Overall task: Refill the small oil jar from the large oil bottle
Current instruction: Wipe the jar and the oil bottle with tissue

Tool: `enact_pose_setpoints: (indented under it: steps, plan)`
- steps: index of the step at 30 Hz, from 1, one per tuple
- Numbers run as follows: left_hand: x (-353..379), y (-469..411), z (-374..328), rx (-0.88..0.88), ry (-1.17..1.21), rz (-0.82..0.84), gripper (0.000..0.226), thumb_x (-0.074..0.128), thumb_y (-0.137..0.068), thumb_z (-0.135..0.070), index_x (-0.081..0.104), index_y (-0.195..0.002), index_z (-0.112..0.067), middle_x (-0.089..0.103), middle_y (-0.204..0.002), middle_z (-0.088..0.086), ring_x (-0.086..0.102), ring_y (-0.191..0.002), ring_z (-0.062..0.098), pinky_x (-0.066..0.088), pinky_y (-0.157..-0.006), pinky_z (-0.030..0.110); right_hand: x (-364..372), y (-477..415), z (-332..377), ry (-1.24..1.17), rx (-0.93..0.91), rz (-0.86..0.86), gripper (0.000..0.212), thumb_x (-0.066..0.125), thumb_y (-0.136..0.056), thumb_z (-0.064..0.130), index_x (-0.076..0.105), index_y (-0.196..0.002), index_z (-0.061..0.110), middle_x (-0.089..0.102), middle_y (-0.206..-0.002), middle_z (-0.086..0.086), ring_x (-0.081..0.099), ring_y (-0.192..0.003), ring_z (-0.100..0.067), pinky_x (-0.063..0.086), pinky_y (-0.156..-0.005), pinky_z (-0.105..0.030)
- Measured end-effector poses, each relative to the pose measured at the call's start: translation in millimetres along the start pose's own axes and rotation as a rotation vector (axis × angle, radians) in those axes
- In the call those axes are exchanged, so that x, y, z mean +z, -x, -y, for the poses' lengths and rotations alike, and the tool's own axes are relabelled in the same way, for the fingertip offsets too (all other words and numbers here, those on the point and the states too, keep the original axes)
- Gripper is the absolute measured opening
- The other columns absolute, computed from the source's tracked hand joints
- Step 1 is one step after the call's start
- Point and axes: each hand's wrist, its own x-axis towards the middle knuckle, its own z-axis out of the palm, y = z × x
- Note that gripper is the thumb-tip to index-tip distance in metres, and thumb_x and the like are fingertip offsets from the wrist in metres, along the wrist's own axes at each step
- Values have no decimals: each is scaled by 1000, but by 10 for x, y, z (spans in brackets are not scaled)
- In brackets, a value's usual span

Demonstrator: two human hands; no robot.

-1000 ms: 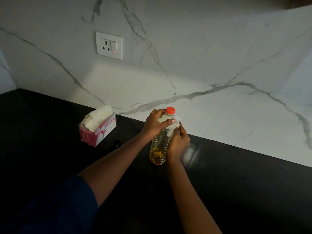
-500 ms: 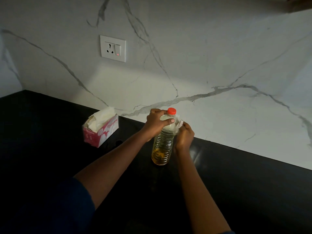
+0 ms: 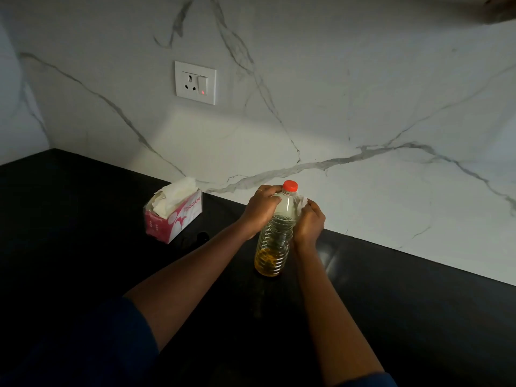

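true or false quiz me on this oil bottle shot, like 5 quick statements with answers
1. The red cap is on the oil bottle. True.
2. The oil bottle is nearly full. False: oil fills only its bottom part.
3. The right hand holds a white tissue against the bottle's shoulder. True.
4. The tissue box sits to the right of the bottle. False: it is to the bottle's left, nearer the wall corner.
5. The left hand grips the bottle near its top while it stands upright on the black counter. True.
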Motion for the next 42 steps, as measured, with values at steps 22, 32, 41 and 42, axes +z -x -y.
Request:
enact_pose_setpoints:
  steps: [22,32,41,42]
  plan:
    - [296,-70,85,76,-198,-185,51,66,-81,-41,51,-119,-9,45,-130,11,40,-120,27,35,-99,36,1,83,-323,37,16,-141,29,32,-98,7,60,-91,7,57,-72,4,53,-62,-6,42,-50,-8]
    - [243,-11,23,57,-247,-146,52,61,-86,-39,45,-125,-9,41,-133,13,36,-124,27,28,-103,35,83,228,-365,22,-66,-225,22,38,-99,12,59,-97,8,59,-78,5,56,-66,-2,43,-52,-5]
    - [239,-8,15,55,-232,-125,52,62,-85,-38,45,-126,-11,40,-134,13,35,-124,27,28,-103,36,-29,323,-645,230,-46,-141,20,39,-98,11,58,-97,7,56,-73,9,57,-66,-7,39,-53,-12]
    - [236,-10,16,56,-230,-125,51,62,-85,-38,46,-125,-10,40,-133,13,35,-124,27,27,-103,36,-18,363,-644,220,-53,-162,21,38,-98,10,59,-98,6,55,-72,10,56,-65,-4,40,-52,-10]
